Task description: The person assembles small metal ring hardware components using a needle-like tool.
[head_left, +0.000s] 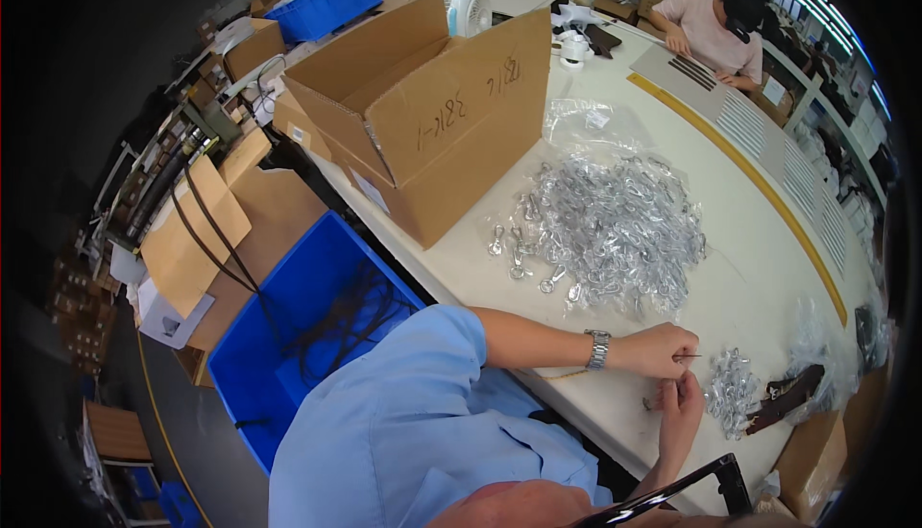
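Observation:
My left hand [655, 349], with a metal watch [597, 349] on its wrist, is closed over the near right part of the white table. A thin dark pointed piece [688, 356] sticks out from its fingers; its kind is too small to tell. Just below it, my right hand [680, 411] has its fingers bent together in a pinch, and whatever they hold is hidden. To the right of both hands lies a small heap of silvery metal clasps [732, 392]. Beyond my left hand spreads a large pile of metal clasps in clear bags [615, 230].
An open cardboard box [471, 134] stands at the table's left edge. Below it is a blue bin [288, 336] with dark strands inside. Dark brown straps [786, 401] and clear plastic lie at the right. A person [715, 38] works across the table, beyond a yellow strip [749, 182].

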Demonstrator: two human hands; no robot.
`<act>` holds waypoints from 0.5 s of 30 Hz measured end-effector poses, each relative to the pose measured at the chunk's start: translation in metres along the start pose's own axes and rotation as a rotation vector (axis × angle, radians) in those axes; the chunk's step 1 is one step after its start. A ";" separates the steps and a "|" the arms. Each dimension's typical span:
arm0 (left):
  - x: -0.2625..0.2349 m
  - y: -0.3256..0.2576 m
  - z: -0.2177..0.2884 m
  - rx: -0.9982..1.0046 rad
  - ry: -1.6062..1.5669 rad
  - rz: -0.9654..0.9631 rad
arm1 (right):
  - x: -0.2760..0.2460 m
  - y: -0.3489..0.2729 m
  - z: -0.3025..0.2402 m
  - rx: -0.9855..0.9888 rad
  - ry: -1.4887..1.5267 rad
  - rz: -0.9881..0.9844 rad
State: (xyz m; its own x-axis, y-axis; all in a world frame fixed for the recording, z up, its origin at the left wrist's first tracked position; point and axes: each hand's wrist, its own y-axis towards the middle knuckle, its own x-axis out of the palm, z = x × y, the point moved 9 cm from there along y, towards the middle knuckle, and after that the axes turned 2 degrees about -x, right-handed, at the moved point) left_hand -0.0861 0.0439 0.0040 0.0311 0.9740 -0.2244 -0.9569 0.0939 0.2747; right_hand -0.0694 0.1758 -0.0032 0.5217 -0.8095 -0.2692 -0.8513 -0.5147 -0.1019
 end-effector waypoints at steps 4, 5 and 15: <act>-0.015 -0.001 -0.007 -0.042 0.004 0.020 | 0.014 0.005 -0.009 -0.110 -0.236 0.120; -0.032 -0.007 -0.022 -0.141 0.016 -0.044 | 0.038 0.012 -0.026 -0.120 -0.209 0.080; -0.036 0.005 -0.026 -0.224 0.050 -0.208 | 0.013 -0.007 -0.008 0.001 0.273 -0.017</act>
State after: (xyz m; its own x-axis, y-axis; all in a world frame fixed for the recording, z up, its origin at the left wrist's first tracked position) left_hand -0.0994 0.0038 -0.0110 0.2240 0.9267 -0.3017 -0.9715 0.2369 0.0065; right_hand -0.0561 0.1666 0.0018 0.5319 -0.8468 0.0008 -0.8420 -0.5289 -0.1057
